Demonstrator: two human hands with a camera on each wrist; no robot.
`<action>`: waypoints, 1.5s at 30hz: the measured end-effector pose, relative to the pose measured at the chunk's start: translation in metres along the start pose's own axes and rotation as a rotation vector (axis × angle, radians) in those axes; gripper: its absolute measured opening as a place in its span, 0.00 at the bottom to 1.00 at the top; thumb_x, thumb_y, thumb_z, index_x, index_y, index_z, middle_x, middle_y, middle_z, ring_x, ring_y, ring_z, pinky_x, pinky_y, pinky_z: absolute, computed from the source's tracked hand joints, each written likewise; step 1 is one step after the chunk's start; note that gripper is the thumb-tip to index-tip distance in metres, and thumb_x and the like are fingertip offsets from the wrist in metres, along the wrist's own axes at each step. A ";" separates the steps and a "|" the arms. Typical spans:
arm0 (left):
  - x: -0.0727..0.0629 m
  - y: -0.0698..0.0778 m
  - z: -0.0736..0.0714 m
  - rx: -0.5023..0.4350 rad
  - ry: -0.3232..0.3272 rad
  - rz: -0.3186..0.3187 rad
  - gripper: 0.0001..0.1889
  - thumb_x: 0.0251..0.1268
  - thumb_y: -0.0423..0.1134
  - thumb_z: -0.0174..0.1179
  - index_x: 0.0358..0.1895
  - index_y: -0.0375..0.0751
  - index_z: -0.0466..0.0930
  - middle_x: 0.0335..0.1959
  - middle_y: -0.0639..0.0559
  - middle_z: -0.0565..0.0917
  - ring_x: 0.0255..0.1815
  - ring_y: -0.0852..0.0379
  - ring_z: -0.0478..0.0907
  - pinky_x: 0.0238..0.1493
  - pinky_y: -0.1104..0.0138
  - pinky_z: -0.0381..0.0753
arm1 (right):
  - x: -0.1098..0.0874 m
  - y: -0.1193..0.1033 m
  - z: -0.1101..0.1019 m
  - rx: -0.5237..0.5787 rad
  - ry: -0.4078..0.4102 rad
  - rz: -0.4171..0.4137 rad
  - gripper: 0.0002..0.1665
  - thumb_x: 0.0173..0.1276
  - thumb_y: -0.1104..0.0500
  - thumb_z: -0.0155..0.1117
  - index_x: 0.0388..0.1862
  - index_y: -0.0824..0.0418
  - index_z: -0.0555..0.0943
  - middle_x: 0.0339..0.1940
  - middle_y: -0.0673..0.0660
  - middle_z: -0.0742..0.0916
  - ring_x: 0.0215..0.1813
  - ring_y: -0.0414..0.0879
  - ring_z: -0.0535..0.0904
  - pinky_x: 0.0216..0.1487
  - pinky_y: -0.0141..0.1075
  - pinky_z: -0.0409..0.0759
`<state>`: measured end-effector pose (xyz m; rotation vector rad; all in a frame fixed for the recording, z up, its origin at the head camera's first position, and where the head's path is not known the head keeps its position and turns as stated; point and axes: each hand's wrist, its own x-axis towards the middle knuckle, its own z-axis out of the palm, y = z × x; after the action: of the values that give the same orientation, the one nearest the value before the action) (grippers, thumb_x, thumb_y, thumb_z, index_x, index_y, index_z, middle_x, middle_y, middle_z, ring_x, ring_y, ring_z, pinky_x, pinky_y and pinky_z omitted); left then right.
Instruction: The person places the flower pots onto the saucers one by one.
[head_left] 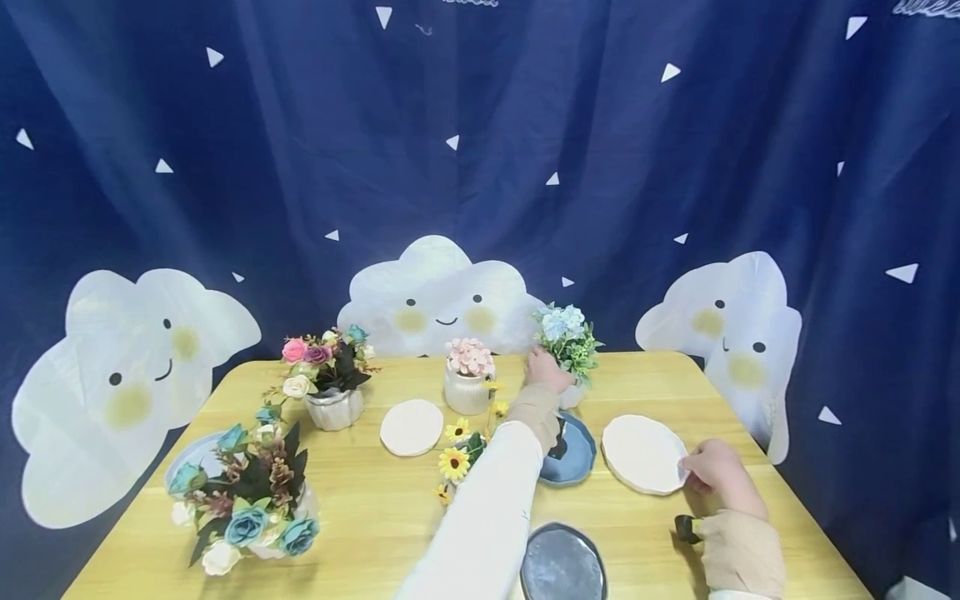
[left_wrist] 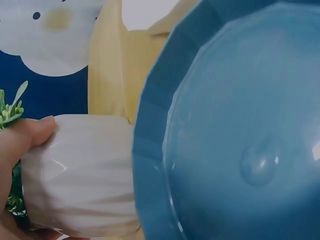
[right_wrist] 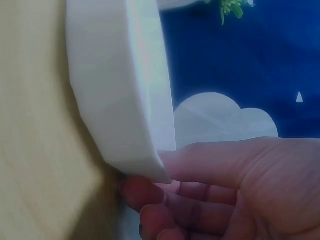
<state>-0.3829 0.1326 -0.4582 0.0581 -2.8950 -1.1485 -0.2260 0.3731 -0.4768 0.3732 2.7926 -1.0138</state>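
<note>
At the back of the table my left hand grips the white ribbed pot of a plant with pale blue flowers and green leaves. In the left wrist view the thumb lies over the pot's upper edge. A blue plate with a faceted rim sits just in front of that pot, partly hidden by my left wrist. At the right, my right hand pinches the rim of a white plate between thumb and fingers. The right wrist view shows this plate edge-on, close over the wooden table.
A dark grey plate lies at the front. Pink flowers in a white pot and a small white plate stand mid-table. Yellow flowers sit beside my left sleeve. Two mixed bouquets and a pale plate occupy the left.
</note>
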 end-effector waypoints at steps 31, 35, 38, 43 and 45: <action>0.010 -0.003 -0.016 0.059 0.040 0.158 0.45 0.38 0.47 0.75 0.60 0.27 0.64 0.54 0.36 0.74 0.55 0.43 0.72 0.60 0.61 0.72 | 0.001 -0.003 0.001 0.016 0.018 0.005 0.07 0.55 0.66 0.54 0.22 0.71 0.76 0.13 0.53 0.79 0.18 0.43 0.76 0.22 0.34 0.77; 0.008 0.005 -0.022 0.059 0.029 0.181 0.46 0.39 0.47 0.74 0.62 0.26 0.63 0.56 0.36 0.73 0.56 0.43 0.72 0.60 0.60 0.72 | 0.000 -0.004 0.000 0.022 0.024 0.005 0.08 0.55 0.66 0.54 0.23 0.71 0.76 0.13 0.53 0.79 0.18 0.43 0.76 0.22 0.34 0.77; 0.006 0.011 -0.026 0.042 0.032 0.194 0.47 0.38 0.47 0.74 0.63 0.27 0.62 0.56 0.37 0.74 0.55 0.44 0.73 0.59 0.61 0.73 | 0.000 -0.004 -0.001 0.014 0.032 0.000 0.07 0.53 0.66 0.54 0.22 0.70 0.76 0.12 0.52 0.79 0.17 0.43 0.75 0.21 0.34 0.76; 0.000 0.023 -0.032 0.062 0.042 0.239 0.49 0.38 0.49 0.75 0.64 0.29 0.62 0.56 0.39 0.75 0.55 0.47 0.74 0.57 0.64 0.75 | 0.001 -0.002 0.000 0.021 0.042 -0.002 0.07 0.54 0.66 0.54 0.22 0.70 0.75 0.12 0.52 0.79 0.17 0.42 0.75 0.21 0.34 0.76; -0.005 0.029 -0.037 0.082 0.038 0.260 0.49 0.39 0.50 0.74 0.65 0.29 0.62 0.57 0.40 0.74 0.56 0.48 0.74 0.57 0.66 0.75 | 0.003 0.000 0.000 0.034 0.047 -0.002 0.07 0.55 0.66 0.54 0.23 0.71 0.75 0.12 0.52 0.79 0.17 0.42 0.76 0.21 0.34 0.77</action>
<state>-0.3775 0.1289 -0.4113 -0.2822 -2.8087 -0.9735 -0.2284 0.3735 -0.4776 0.4035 2.8207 -1.0683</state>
